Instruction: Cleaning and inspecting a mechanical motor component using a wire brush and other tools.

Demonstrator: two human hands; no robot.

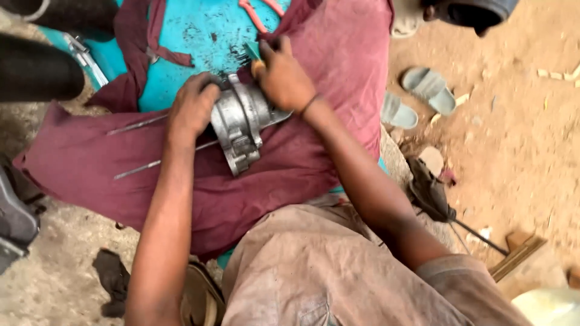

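Left hand (192, 108) and right hand (283, 77), fingers curled, both arms outstretched.

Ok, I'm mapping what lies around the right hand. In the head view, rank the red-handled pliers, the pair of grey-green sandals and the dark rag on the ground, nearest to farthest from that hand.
Measured from the right hand:
1. Red-handled pliers, just above the hand on the turquoise surface.
2. Grey-green sandals, to its right on the dirt.
3. Dark rag, far down at lower left.

2 grey sandals (417, 99) are seen on the dirt ground (519, 151). Orange-handled pliers (260, 12) are laid on a turquoise surface (199, 36).
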